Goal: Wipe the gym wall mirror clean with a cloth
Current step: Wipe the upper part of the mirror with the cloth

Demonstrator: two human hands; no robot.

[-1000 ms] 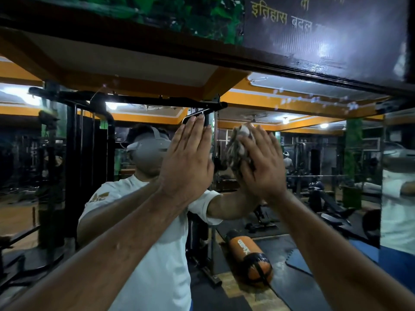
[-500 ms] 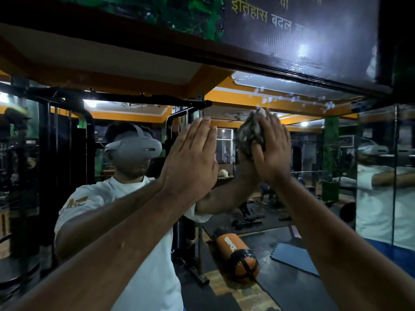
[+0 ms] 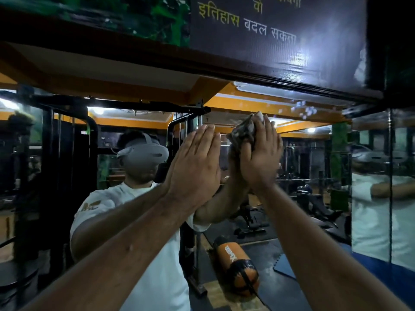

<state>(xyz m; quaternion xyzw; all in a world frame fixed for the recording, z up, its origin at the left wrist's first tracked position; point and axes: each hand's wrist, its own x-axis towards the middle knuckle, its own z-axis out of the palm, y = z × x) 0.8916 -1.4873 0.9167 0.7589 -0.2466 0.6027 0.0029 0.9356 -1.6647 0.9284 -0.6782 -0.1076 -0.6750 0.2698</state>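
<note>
The wall mirror (image 3: 296,167) fills the view ahead and reflects the gym and a person in a white T-shirt with a headset. My right hand (image 3: 261,156) presses a crumpled grey cloth (image 3: 243,131) flat against the glass near the mirror's upper part. The cloth shows above and left of my fingers. My left hand (image 3: 196,162) lies open with its palm flat on the glass, just left of the right hand, holding nothing. Pale splashes (image 3: 305,110) dot the glass up and to the right of the cloth.
A dark frame (image 3: 269,77) runs along the mirror's top, with a black sign with yellow script (image 3: 247,25) above it. A second mirror panel (image 3: 381,187) meets this one at the right. The reflection shows a black cable machine and an orange punch bag on the floor.
My right hand with the cloth has slid up and to the right across the glass. My left hand has stayed flat on the mirror. My view has shifted rightward.
</note>
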